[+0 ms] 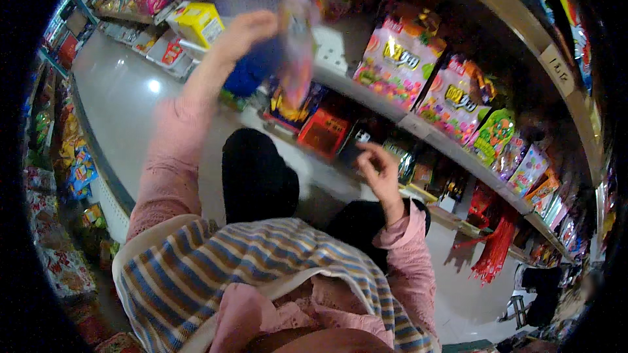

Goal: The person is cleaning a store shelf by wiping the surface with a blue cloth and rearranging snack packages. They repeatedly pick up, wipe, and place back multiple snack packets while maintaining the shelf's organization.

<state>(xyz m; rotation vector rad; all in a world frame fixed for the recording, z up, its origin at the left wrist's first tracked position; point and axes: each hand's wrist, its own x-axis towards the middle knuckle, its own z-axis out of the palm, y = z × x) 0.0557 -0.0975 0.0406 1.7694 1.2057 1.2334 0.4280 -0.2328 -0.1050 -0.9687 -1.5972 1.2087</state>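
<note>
My left hand (252,29) is raised by the shelf, gripping a pink candy bag (297,44) that hangs edge-on and is blurred. Its grip on the bag's far side is hidden. Over the lower shelf, my right hand (380,171) has loosely curled fingers that are apart, with nothing plainly held; a dark blurred item lies just beyond its fingertips. Two similar pink candy bags, one (395,59) nearer the middle and the other (454,100) to its right, stand upright on the shelf (373,98). Right of them is a green candy bag (495,135) with a cartoon figure.
A yellow box (198,22) and a blue object (250,71) sit beside my left forearm. Below the shelf are a red box (324,130) and hanging red tassels (495,250). My knees are close to the lower shelf. Another stocked shelf (83,166) lines the aisle at left.
</note>
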